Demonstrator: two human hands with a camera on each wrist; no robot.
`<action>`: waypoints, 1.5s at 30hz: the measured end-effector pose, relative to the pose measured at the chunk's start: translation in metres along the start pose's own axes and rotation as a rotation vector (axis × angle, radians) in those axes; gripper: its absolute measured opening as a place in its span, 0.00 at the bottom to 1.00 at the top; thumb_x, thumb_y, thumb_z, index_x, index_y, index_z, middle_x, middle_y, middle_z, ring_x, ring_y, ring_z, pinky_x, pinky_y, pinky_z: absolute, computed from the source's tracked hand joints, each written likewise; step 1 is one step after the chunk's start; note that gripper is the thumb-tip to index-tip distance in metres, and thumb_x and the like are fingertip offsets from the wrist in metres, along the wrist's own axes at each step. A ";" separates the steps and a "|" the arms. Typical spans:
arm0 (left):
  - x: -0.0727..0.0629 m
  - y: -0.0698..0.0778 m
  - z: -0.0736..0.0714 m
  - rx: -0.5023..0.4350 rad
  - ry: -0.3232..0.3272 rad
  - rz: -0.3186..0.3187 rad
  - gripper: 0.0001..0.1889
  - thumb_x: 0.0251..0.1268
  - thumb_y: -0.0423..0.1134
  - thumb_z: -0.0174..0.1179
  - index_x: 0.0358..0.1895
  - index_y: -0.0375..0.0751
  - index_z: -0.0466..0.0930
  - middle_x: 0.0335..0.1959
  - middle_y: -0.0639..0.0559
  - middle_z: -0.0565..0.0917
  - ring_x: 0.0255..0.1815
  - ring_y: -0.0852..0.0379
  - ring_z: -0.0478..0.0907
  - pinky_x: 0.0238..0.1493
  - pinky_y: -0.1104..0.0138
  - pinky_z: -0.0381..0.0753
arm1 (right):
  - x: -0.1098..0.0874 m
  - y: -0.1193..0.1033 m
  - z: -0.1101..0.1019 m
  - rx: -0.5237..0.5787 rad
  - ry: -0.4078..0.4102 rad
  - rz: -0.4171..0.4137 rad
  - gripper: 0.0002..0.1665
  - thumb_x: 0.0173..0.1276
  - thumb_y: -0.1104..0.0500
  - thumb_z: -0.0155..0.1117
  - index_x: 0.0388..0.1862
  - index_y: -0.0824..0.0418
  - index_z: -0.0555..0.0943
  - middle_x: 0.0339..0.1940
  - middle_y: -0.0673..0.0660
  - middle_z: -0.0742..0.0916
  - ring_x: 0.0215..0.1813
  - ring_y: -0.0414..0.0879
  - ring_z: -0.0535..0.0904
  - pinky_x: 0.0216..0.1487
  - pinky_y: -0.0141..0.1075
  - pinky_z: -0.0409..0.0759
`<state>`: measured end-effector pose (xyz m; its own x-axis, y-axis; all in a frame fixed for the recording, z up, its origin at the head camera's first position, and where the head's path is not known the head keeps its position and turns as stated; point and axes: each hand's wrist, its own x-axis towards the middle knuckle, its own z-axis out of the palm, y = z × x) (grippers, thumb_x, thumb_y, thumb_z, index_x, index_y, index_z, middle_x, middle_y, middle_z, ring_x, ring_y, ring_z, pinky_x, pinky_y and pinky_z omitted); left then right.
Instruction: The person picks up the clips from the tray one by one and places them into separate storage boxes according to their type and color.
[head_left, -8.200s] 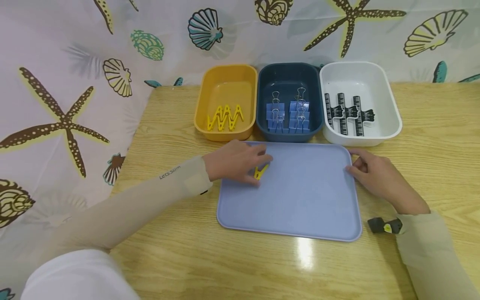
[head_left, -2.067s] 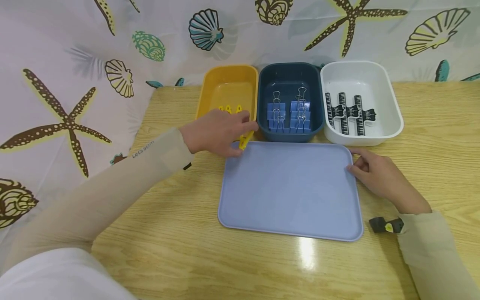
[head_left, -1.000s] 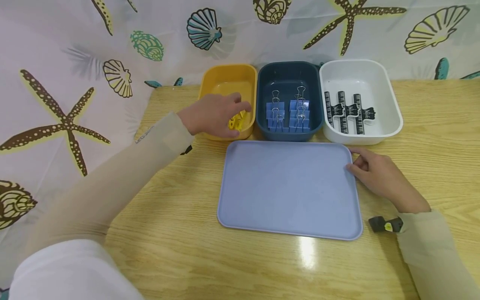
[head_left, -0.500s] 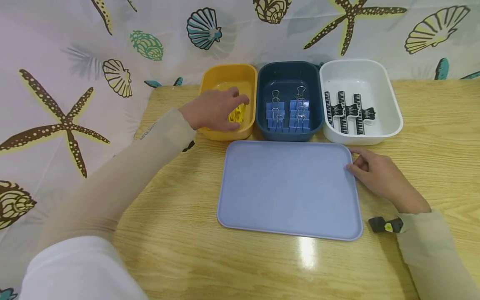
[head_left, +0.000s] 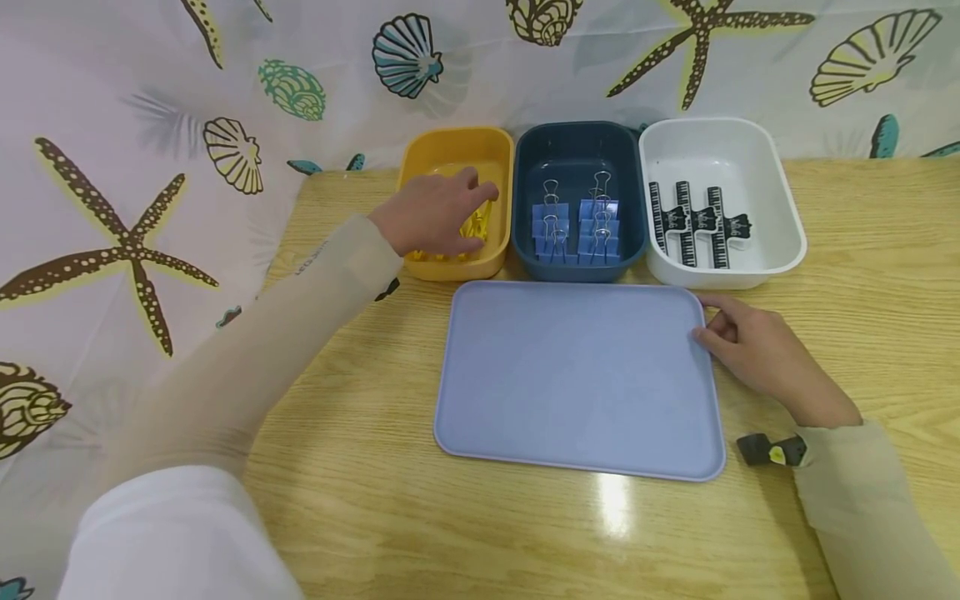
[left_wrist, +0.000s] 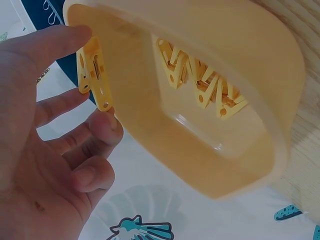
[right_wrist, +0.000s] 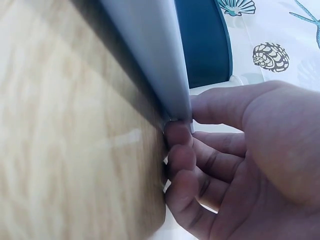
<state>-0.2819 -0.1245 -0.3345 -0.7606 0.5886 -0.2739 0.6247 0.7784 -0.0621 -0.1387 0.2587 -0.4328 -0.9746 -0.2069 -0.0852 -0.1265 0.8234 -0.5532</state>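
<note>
My left hand [head_left: 438, 212] is over the front part of the yellow bin [head_left: 459, 143]. In the left wrist view, a yellow clothespin [left_wrist: 96, 72] is pinched between thumb and fingertips, close to the bin's side wall. Several more yellow clothespins [left_wrist: 202, 82] stand in the bin; my hand partly hides them in the head view. My right hand [head_left: 765, 350] grips the far right corner of the blue-lavender tray [head_left: 577, 375], and the right wrist view shows its thumb and curled fingers at the rim.
Beside the yellow bin stands a dark blue bin [head_left: 579, 137] with several blue binder clips [head_left: 551, 229]. Right of it, a white bin [head_left: 750, 167] has three black-and-white piano-pattern clips [head_left: 705, 221]. All rest on a wooden table [head_left: 360, 517] before a shell-print cloth [head_left: 487, 75].
The clothespin on the tray was picked up by my left hand and carried to the yellow bin. Lately that hand has shifted only slightly. My right hand stays at the tray corner.
</note>
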 end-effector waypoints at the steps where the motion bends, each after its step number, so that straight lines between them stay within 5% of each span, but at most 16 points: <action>1: 0.001 0.000 0.001 0.005 -0.001 -0.002 0.33 0.63 0.54 0.58 0.69 0.48 0.61 0.58 0.42 0.71 0.29 0.49 0.73 0.36 0.63 0.75 | 0.000 0.000 0.000 0.000 0.000 0.000 0.25 0.69 0.57 0.60 0.62 0.66 0.73 0.30 0.56 0.84 0.24 0.35 0.69 0.27 0.31 0.67; 10: 0.009 0.000 0.006 0.032 -0.008 -0.037 0.33 0.62 0.55 0.58 0.68 0.48 0.61 0.59 0.41 0.71 0.32 0.48 0.75 0.39 0.62 0.78 | 0.001 0.000 0.000 -0.002 -0.010 0.009 0.26 0.69 0.57 0.60 0.63 0.66 0.72 0.30 0.57 0.84 0.24 0.35 0.69 0.27 0.31 0.67; 45: 0.019 0.002 0.027 -0.010 0.002 -0.005 0.29 0.60 0.51 0.59 0.64 0.46 0.65 0.49 0.44 0.73 0.28 0.49 0.72 0.31 0.63 0.73 | 0.000 0.000 -0.001 -0.003 -0.008 0.016 0.25 0.69 0.56 0.60 0.62 0.66 0.73 0.31 0.57 0.84 0.25 0.36 0.70 0.28 0.31 0.67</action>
<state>-0.2904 -0.1176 -0.3661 -0.7643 0.5851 -0.2713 0.6190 0.7835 -0.0540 -0.1393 0.2586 -0.4319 -0.9750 -0.1979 -0.1007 -0.1114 0.8282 -0.5492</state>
